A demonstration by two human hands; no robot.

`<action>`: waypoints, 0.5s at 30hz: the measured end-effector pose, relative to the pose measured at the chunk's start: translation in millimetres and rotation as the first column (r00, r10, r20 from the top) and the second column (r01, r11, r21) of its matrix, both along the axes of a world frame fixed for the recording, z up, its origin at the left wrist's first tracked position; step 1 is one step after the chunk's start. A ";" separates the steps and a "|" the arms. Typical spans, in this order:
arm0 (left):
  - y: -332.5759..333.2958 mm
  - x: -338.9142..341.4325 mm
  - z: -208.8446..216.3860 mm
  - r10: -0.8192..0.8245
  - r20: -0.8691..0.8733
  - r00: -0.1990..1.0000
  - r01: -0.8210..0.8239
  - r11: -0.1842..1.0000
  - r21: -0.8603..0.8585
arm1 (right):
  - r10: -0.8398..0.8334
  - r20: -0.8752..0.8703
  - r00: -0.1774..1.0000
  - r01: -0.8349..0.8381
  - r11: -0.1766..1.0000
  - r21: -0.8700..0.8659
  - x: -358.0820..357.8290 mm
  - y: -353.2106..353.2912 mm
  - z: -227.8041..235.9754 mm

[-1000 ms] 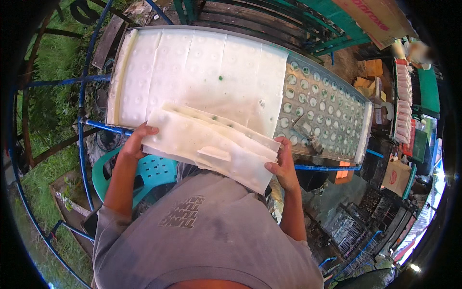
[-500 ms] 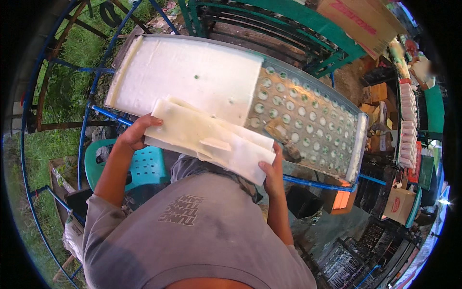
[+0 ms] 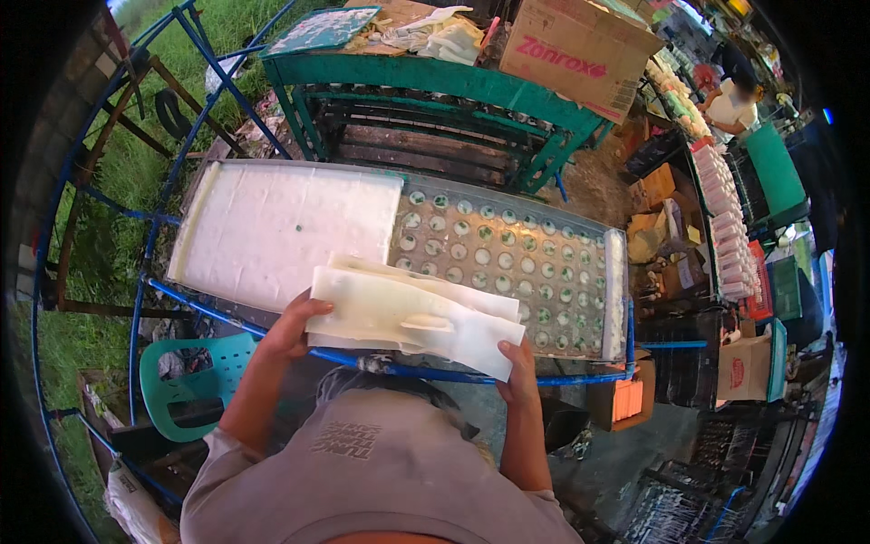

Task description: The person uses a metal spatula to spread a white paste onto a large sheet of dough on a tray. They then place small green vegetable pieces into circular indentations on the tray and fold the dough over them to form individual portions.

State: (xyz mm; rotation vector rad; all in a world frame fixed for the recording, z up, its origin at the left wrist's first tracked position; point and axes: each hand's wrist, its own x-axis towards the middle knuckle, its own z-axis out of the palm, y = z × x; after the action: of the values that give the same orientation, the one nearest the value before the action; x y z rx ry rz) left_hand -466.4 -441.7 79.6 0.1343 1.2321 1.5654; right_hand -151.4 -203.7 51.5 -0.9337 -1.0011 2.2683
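Observation:
A small stack of thin, cream-white, waxy-looking sheets (image 3: 390, 308) spans the space between my hands, held over the near edge of a long shallow tray (image 3: 317, 167). My left hand (image 3: 297, 325) pinches the stack's left end, thumb on top. At the lower right corner, my right hand (image 3: 518, 370) grips it the same way. The sheets are uneven, and a loose narrow strip (image 3: 426, 323) lies on the top one. Beneath them, the tray's left half carries a smooth white slab (image 3: 263, 218); its right half shows rows of round white cups with green spots (image 3: 507, 238).
Blue metal bars (image 3: 453, 368) frame the tray. Beyond it stands a green table (image 3: 399, 77) bearing a cardboard box (image 3: 575, 59). A teal plastic chair (image 3: 195, 367) is at my left. Cartons and racks line the right, where another person (image 3: 732, 107) works far off.
My view has tilted up, showing more of the green table and the person far right. Both hands keep their hold on the sheets. A brownish lump on the cups is no longer visible.

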 end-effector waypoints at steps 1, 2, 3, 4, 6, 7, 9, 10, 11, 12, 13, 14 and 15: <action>5.5 -4.6 -2.7 -0.021 0.004 1.000 0.021 1.000 -0.015 | -0.001 -0.011 1.000 0.001 1.000 0.011 -1.6 -1.3 1.1; 8.3 -11.5 -2.9 -0.039 0.008 0.999 0.040 0.999 -0.030 | -0.016 -0.012 1.000 0.017 1.000 0.004 -4.7 -5.5 -3.0; 14.4 -14.2 -4.5 -0.072 0.028 0.997 0.072 0.997 0.005 | -0.036 -0.002 0.999 0.036 0.999 0.005 -3.2 -7.2 -5.1; 19.2 -18.8 -4.5 -0.079 0.025 0.997 0.079 0.997 0.001 | -0.053 0.009 0.999 0.053 0.999 0.005 -5.2 -7.0 -6.6; 23.1 -30.6 -2.5 -0.085 0.018 0.996 0.085 0.996 -0.013 | -0.070 0.020 0.997 0.070 0.997 0.016 -16.6 -3.0 -5.4; 22.9 -36.7 -3.2 -0.069 0.012 0.998 0.069 0.998 -0.007 | -0.059 0.039 0.997 0.058 0.998 0.023 -25.1 2.5 -1.6; 25.1 -55.1 -4.5 -0.044 -0.003 0.999 0.044 0.999 0.005 | -0.031 0.046 0.998 0.029 0.998 0.047 -51.0 15.9 7.7; 26.2 -66.1 -1.6 -0.026 -0.001 1.000 0.026 1.000 0.008 | -0.013 0.039 0.999 0.011 0.998 0.060 -67.6 23.0 13.5; 27.4 -77.7 4.1 -0.008 0.001 1.000 0.008 1.000 0.012 | 0.005 0.031 1.000 -0.007 0.997 0.074 -83.5 29.3 17.5; 27.9 -92.2 5.6 0.014 0.001 1.000 -0.014 1.000 0.020 | 0.014 0.045 0.999 -0.019 0.995 0.102 -100.6 34.3 19.3; 28.4 -107.1 2.3 0.016 0.011 1.000 -0.017 0.999 0.051 | 0.022 0.060 0.998 -0.030 0.991 0.131 -117.4 39.2 20.6; 29.2 -122.4 -1.8 0.018 0.021 1.000 -0.020 0.996 0.081 | 0.030 0.075 0.997 -0.042 0.986 0.160 -134.9 44.4 23.0; 27.8 -138.4 -4.6 0.021 0.031 0.999 -0.024 0.994 0.105 | 0.043 0.036 0.998 -0.048 0.987 0.155 -153.9 46.5 32.9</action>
State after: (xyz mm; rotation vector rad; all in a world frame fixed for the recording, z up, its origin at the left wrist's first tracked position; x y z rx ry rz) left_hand -604.7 -413.9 75.0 0.1648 1.1317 1.6470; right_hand -305.3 -157.2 84.4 -0.8927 -1.2061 2.1815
